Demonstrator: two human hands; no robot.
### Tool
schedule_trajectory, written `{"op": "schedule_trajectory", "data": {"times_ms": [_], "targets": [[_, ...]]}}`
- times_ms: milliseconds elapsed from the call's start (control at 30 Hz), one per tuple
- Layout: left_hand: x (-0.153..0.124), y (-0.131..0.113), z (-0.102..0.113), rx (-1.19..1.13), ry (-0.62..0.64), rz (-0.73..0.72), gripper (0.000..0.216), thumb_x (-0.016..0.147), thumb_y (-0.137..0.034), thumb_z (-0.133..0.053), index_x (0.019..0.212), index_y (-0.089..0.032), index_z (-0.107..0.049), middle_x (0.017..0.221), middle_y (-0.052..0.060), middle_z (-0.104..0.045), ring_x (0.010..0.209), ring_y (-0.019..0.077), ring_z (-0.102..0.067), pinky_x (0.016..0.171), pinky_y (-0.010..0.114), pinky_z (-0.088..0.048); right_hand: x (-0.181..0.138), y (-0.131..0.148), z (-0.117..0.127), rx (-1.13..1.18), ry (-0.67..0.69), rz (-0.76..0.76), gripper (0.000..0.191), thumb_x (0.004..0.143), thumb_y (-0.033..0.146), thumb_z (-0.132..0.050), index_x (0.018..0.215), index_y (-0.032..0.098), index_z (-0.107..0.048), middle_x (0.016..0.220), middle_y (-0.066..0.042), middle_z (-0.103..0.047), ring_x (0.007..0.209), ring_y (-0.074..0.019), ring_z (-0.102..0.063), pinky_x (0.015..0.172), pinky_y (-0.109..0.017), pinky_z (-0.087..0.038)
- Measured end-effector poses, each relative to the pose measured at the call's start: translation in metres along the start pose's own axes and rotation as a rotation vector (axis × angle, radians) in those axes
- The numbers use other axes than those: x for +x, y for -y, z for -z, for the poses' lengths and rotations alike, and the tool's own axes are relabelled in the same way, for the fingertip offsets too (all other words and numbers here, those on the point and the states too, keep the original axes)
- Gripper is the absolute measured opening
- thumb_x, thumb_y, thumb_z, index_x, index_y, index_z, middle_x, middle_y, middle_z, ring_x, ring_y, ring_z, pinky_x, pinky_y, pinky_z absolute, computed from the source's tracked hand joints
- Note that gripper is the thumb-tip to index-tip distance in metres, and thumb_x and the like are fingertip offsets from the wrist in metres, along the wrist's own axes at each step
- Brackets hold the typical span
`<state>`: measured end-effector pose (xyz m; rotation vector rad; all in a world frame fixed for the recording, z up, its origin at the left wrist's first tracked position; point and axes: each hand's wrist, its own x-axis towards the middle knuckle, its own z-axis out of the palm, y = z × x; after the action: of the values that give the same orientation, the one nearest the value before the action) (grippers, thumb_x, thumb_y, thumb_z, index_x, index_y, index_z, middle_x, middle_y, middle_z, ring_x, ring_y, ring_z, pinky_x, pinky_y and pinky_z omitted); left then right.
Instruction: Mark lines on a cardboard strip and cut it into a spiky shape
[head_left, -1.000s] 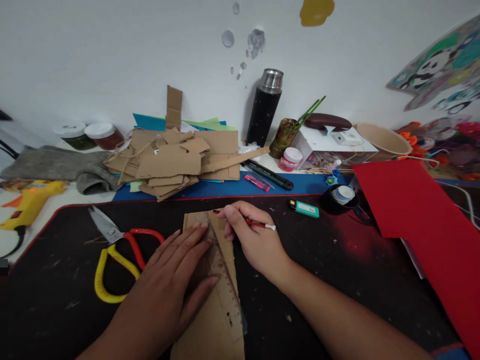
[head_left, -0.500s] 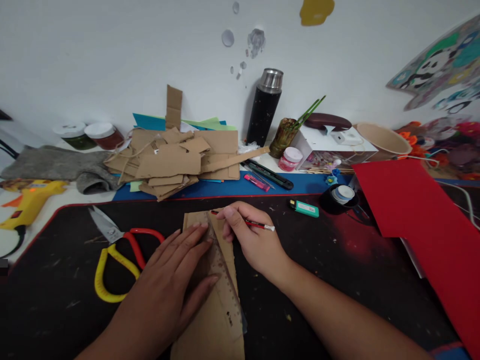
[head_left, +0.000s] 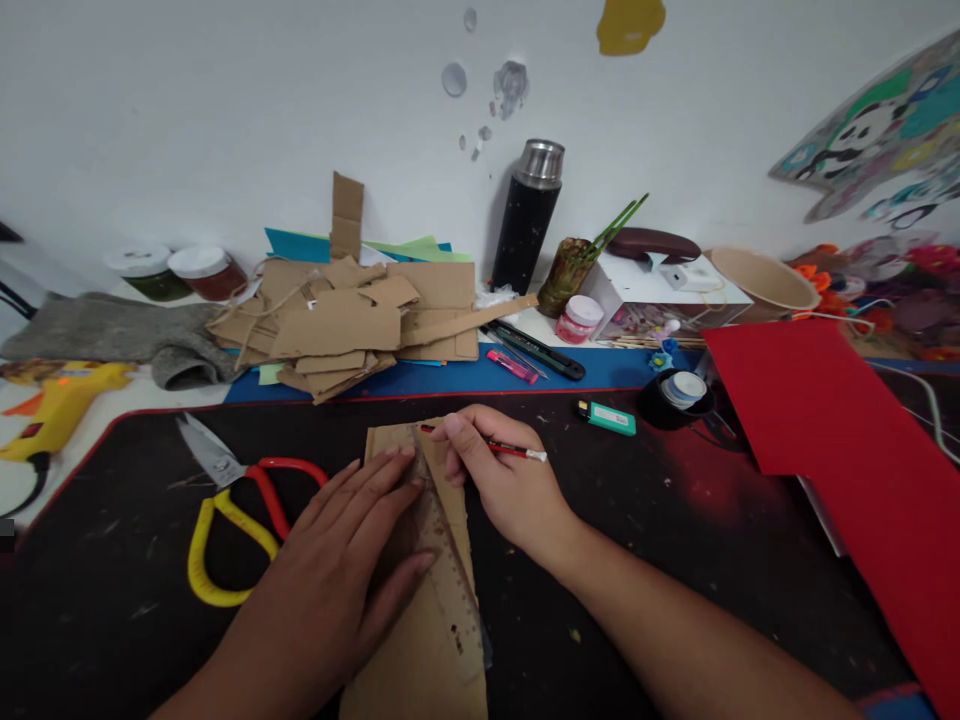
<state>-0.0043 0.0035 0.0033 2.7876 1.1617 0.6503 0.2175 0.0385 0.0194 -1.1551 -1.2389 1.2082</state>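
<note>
My left hand (head_left: 337, 550) lies flat with fingers stretched, pressing a clear ruler (head_left: 448, 580) onto a strip of cardboard (head_left: 405, 672). The ruler runs slantwise along the strip, near its right edge. In my right hand (head_left: 506, 470) is a red and black pencil (head_left: 517, 450) with a white end, pinched between thumb and fingers. Its tip points left, close to the ruler's top end; whether it touches the cardboard I cannot tell. Left of my left hand lie scissors (head_left: 232, 475) with one red and one yellow handle, their blades nearly together.
Cardboard scraps (head_left: 337, 325) are piled at the back. Behind stand a black flask (head_left: 527, 220) and a pink-filled jar (head_left: 578, 320). A box cutter (head_left: 536, 350), a green lighter (head_left: 609, 417) and a black cup (head_left: 660, 402) lie nearer. Red sheets (head_left: 817, 430) cover the right side; a yellow glue gun (head_left: 64, 400) is far left.
Both hands, the ruler and the pencil hold almost the same place. The whole view has shifted very slightly.
</note>
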Motion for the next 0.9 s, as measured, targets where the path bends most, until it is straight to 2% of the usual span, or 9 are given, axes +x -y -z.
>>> {"op": "schedule_trajectory", "data": {"times_ms": [367, 900], "targets": [[0.0034, -0.002, 0.0017, 0.042, 0.006, -0.016, 0.04, 0.113, -0.043, -0.054, 0.144, -0.017, -0.058, 0.158, 0.022, -0.068, 0.145, 0.0392, -0.067, 0.116, 0.062, -0.056, 0.0021, 0.0014, -0.0004, 0.01, 0.0, 0.008, 0.029, 0.107, 0.046, -0.067, 0.093, 0.022, -0.074, 0.068, 0.003, -0.066, 0.06, -0.0136, -0.062, 0.059, -0.026, -0.053], [0.0028, -0.002, -0.0002, -0.027, -0.012, 0.003, 0.038, 0.108, -0.037, -0.061, 0.141, -0.019, -0.062, 0.155, 0.019, -0.071, 0.144, 0.038, -0.068, 0.118, 0.063, -0.055, 0.002, -0.0019, -0.0031, -0.051, 0.012, 0.001, 0.034, 0.107, 0.051, -0.067, 0.088, 0.023, -0.071, 0.071, 0.001, -0.068, 0.063, -0.0155, -0.063, 0.064, -0.029, -0.053]]}}
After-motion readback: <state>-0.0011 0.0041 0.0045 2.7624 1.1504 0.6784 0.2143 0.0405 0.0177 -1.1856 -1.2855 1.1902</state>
